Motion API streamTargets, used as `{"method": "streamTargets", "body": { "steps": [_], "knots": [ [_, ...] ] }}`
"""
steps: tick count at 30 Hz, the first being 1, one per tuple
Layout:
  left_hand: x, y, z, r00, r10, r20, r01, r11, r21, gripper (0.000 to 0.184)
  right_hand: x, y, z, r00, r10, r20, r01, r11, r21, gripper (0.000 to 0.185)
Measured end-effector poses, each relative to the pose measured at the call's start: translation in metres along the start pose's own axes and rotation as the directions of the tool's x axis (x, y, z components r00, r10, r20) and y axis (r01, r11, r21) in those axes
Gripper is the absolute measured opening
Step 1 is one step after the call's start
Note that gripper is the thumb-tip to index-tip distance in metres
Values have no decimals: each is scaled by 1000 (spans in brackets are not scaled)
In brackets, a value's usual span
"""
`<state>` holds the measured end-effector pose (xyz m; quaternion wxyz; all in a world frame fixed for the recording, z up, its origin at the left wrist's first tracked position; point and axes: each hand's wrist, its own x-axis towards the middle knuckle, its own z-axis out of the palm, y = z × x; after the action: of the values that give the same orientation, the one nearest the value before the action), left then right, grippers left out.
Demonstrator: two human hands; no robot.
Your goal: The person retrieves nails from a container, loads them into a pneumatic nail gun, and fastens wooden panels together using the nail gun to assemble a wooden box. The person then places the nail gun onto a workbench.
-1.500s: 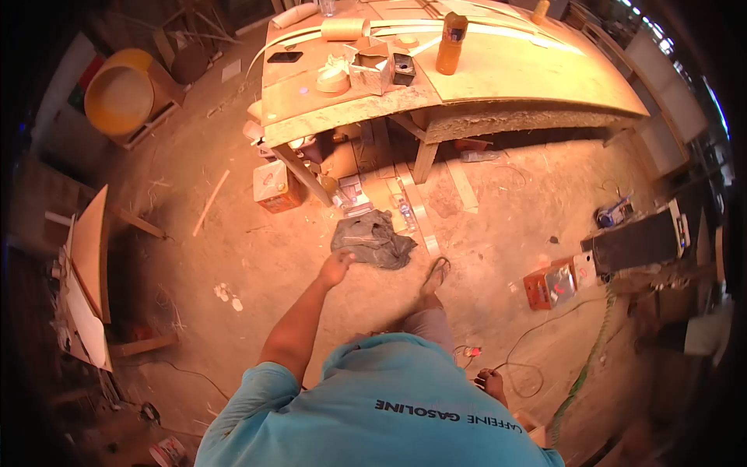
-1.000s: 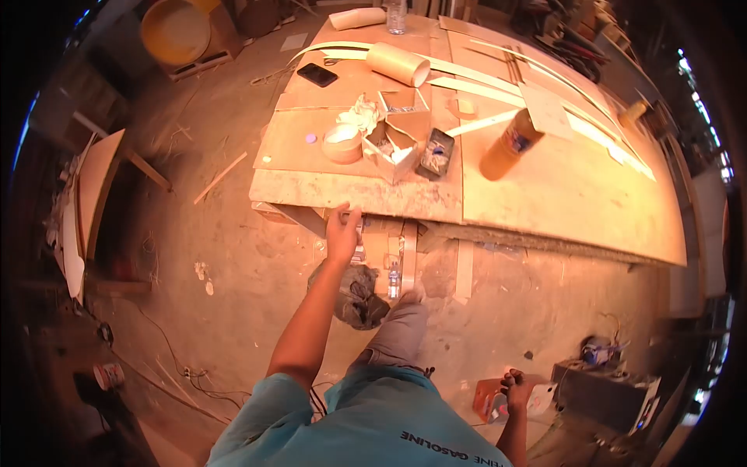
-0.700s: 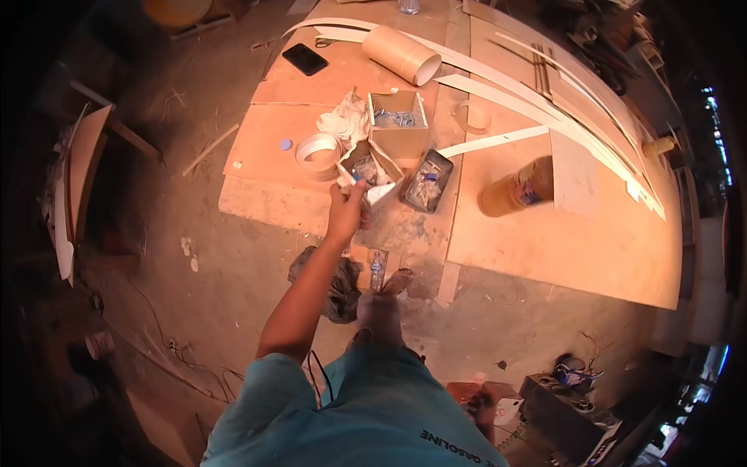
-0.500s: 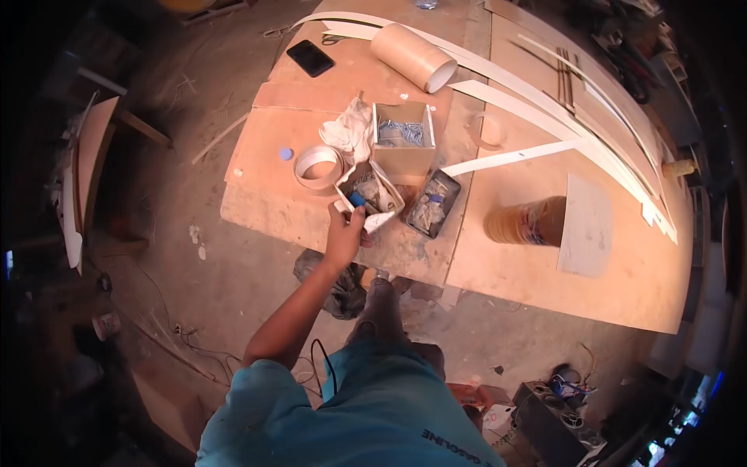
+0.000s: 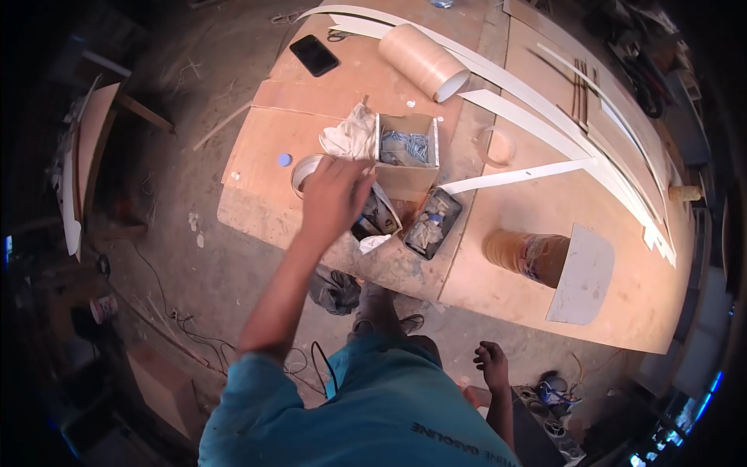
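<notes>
My left hand is over the small open box, back of the hand up and fingers pointing right, somewhat apart. It hides part of that box and part of a roll of edging strip. No held object shows in it. Just beyond its fingertips stand a box of nails or screws and a crumpled cloth. A black tray with scraps lies to the right of the small box. My right hand hangs below the table's front edge, fingers loosely bent and apart, nothing visible in it.
On the wooden table lie a phone, a blue cap, a wood-veneer cylinder and long white strips. A jar of amber stuff stands beside a grey sheet. A speaker is on the floor.
My left hand has left the small box's near edge and moved up and forward over it. My right hand has come into view at the lower right. The view has shifted slightly.
</notes>
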<state>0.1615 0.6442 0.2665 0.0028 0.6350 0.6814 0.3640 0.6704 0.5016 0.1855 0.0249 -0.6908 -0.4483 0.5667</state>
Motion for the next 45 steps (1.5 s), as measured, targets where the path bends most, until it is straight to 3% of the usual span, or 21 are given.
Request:
{"method": "streamTargets", "body": {
  "steps": [2,4,6,9,12,14,18,19,21,23,25,28,31,34,36,42,45],
  "knots": [
    [52,-11,19,971,143,191,-150,988,23,16,6,-3,1,1000,-11,9,11,1000,-20,39],
    [92,-41,61,837,334,433,-392,919,49,26,8,13,-1,1000,5,21,-4,999,-50,40],
    [116,-55,102,652,203,731,-472,862,182,29,3,34,-4,999,44,15,-43,998,-43,41],
    [132,-49,117,442,109,890,-538,826,167,28,-12,71,-10,990,139,-27,-137,989,50,41],
    [130,-57,135,370,152,916,-615,779,120,14,-33,108,-4,966,251,-56,-235,950,208,38],
    [123,-63,149,409,212,888,-614,783,96,16,-42,137,2,946,323,-31,-298,902,313,35],
    [129,-59,136,385,345,856,-639,769,-22,28,-57,168,11,979,203,-3,-202,975,92,34],
    [132,-60,131,407,347,845,-598,801,-41,30,-57,177,17,989,145,-27,-140,981,135,34],
    [136,-61,122,453,347,822,-508,858,-82,33,-54,203,20,998,-65,0,65,998,4,35],
    [147,-53,109,467,256,846,-408,911,-50,34,-55,208,18,998,-71,0,71,997,32,35],
    [147,-55,105,474,215,854,-331,942,-54,33,-53,174,15,993,121,-15,-115,970,214,35],
    [141,-64,112,503,261,824,-298,947,-118,33,-40,159,7,965,263,-5,-247,914,321,36],
    [130,-70,117,539,320,779,-327,932,-157,34,-40,104,5,954,280,-109,-239,928,287,29],
    [124,-67,118,529,306,792,-325,935,-144,36,-36,94,2,970,219,-107,-175,932,316,29],
    [125,-63,115,516,252,818,-307,947,-98,37,-36,95,2,969,217,-116,-173,936,306,30],
    [123,-82,125,567,248,785,-449,892,43,27,-39,134,5,956,292,-35,-268,914,304,36],
    [126,-66,130,512,172,841,-517,844,142,31,-43,151,8,947,321,-10,-300,896,328,38]
  ]
}}
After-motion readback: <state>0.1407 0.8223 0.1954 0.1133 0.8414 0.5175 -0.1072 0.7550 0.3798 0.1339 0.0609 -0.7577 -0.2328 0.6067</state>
